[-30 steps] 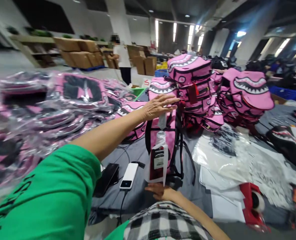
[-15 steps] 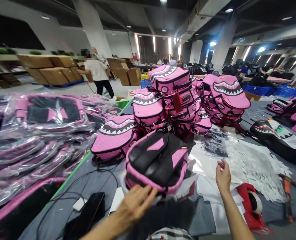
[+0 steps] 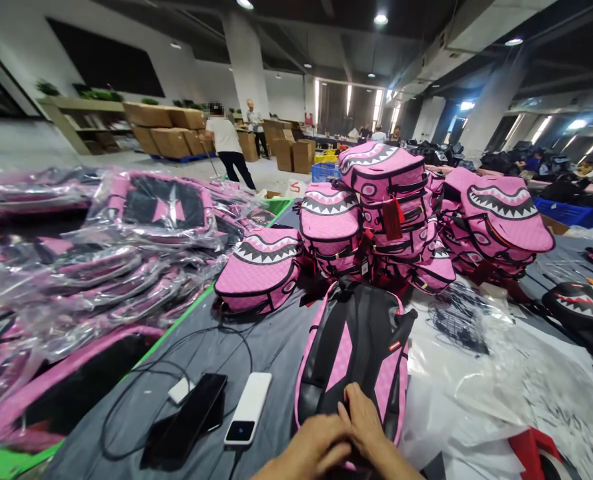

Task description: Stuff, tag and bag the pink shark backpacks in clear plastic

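From the head camera, a pink-and-black backpack point(image 3: 353, 333) lies back-panel up on a gray cloth-covered tabletop point(image 3: 279, 340), the left hand point(image 3: 316, 440) and right hand point(image 3: 365, 417) together over its near end, their grip unclear. A white power bank point(image 3: 249, 408) lies left of it, shark-mouth backpacks point(image 3: 330, 223) beyond. Cardboard boxes point(image 3: 159, 130) and columns point(image 3: 246, 63) stand in the large hall behind.

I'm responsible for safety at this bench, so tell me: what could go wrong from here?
1. The pink-and-black fabric backpack under the left hand and right hand lies near a white rectangular power bank; swinging the backpack left might knock that or the flat, glossy black device beyond.
2. The tall stack of pink shark-mouth backpacks behind looks uneven, so a bump could tip its top one.
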Demonstrator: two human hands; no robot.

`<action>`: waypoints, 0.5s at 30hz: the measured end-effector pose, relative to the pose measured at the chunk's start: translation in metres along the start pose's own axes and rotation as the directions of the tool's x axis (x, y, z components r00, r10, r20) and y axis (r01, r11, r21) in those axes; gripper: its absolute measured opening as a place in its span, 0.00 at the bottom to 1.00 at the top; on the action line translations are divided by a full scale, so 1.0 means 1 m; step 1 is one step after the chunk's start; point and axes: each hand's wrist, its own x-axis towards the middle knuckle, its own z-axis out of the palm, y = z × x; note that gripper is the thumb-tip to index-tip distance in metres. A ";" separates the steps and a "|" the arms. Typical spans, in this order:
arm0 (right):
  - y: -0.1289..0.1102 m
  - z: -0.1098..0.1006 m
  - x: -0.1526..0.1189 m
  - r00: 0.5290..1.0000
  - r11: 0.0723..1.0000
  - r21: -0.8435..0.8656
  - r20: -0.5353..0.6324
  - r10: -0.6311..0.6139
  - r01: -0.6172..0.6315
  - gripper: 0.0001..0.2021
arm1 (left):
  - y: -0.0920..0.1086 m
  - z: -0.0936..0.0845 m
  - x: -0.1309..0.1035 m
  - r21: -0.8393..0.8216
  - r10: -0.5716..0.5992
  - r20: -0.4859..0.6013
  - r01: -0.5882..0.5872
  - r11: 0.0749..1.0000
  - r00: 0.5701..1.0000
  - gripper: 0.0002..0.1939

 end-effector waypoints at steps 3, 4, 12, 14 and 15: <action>0.002 -0.002 -0.008 0.995 0.980 0.173 0.058 0.086 -0.095 0.04 | -0.013 -0.053 0.036 -0.244 -0.303 -0.266 0.241 0.940 0.915 0.11; 0.001 -0.006 -0.002 0.988 0.953 0.258 0.056 0.147 -0.156 0.05 | -0.022 -0.067 0.053 -0.318 -0.401 -0.300 0.306 0.897 0.866 0.10; -0.030 -0.016 0.085 0.813 0.663 0.538 0.074 0.578 -0.520 0.30 | -0.089 -0.109 0.183 -0.557 -0.650 -0.187 0.466 0.688 0.737 0.15; -0.051 0.001 0.074 0.881 0.740 0.485 0.179 0.437 -0.465 0.33 | -0.096 -0.115 0.194 -0.617 -0.705 -0.167 0.485 0.620 0.689 0.18; -0.061 0.007 0.066 0.899 0.777 0.452 0.248 0.362 -0.438 0.35 | -0.100 -0.119 0.194 -0.639 -0.733 -0.167 0.493 0.590 0.660 0.19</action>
